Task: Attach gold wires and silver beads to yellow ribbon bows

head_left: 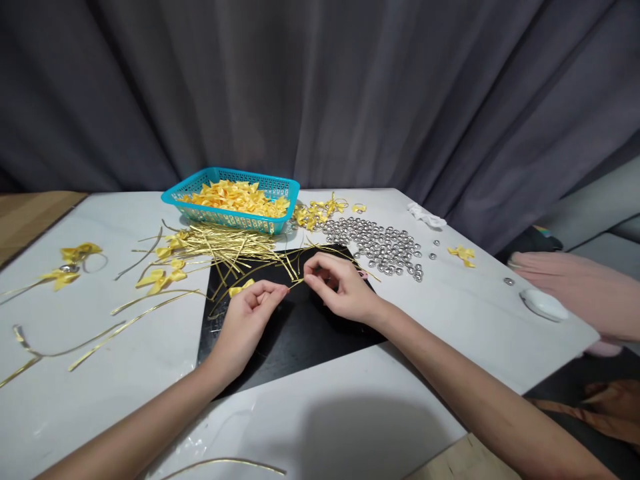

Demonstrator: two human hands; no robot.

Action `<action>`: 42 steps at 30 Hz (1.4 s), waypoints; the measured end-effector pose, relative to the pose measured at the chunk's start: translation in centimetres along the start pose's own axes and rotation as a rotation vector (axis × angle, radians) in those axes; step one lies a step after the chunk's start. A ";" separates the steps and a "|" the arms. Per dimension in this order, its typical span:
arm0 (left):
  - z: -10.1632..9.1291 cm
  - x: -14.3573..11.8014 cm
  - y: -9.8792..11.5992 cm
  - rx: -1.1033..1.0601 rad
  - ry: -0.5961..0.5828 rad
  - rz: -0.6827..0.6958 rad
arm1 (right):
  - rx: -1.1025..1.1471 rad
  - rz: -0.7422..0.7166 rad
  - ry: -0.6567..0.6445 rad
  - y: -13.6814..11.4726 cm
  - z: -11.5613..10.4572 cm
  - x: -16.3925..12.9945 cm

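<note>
Over a black mat, my left hand and my right hand pinch a thin gold cord between them. Both hands are closed, fingertips a short way apart, with the cord stretched across the gap. Just behind my left hand lies a yellow ribbon bow on the mat. A pile of cut gold cords spreads beyond my hands at the mat's far edge. What else my right fingers may cover is hidden.
A turquoise basket full of yellow bows stands at the back. Silver beads are heaped right of centre. More bows and cords lie at left, and a white oval object sits near the right edge. A grey curtain hangs behind.
</note>
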State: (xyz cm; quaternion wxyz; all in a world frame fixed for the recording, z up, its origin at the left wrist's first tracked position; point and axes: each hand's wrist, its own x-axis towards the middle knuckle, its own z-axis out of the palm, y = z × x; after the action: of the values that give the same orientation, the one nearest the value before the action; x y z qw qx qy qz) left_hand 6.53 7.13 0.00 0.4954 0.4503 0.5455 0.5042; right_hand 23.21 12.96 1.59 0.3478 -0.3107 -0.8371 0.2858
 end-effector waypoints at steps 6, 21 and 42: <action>0.1 0.0 0.0 0.007 0.010 0.005 | 0.004 0.046 -0.060 0.0 -1.1 0.4; 0.3 -0.1 0.5 0.198 -0.042 0.011 | -0.010 0.010 -0.166 0.6 -0.9 0.3; 0.3 0.1 0.5 0.192 -0.054 0.010 | 0.036 0.162 -0.381 1.3 -3.1 0.9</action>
State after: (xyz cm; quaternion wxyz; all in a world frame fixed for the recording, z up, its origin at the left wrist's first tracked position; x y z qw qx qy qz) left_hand 6.77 7.26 0.46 0.4620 0.5120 0.5754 0.4396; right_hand 25.46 15.31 2.88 0.1645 -0.3110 -0.8548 0.3815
